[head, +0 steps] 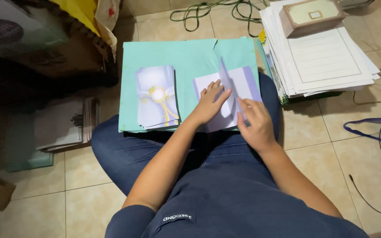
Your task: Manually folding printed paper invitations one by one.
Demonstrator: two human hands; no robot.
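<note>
**Ana:** On the lap, across both knees, lies a teal folder [186,57] used as a work board. What are the hands doing on it?

**Ben:** The left hand [210,103] lies flat on a lilac card [248,83], fingers slightly spread and pressed down; I judge that this keeps the sheet from sliding. The right hand [254,125] holds the card's raised flap [225,81] along its lower edge, fingers close together, so the flap stands nearly upright.

**Ana:** Is that a pinch?

**Ben:** It looks like one, but the thumb is hidden, so I cannot tell for sure.

**Ana:** Which way does the card run?

**Ben:** Its long axis looks to point away from the person, toward the folder's far edge, and the fold line follows that direction, tilted a little to the left at the top.

**Ana:** And around it?

**Ben:** A stack of printed cards [157,97] with a yellow ornament sits just left of the hands on the same folder, apart from them. A pile of white sheets [327,61] rests on the tiled floor to the right, with a small box [311,15] on top.
</note>
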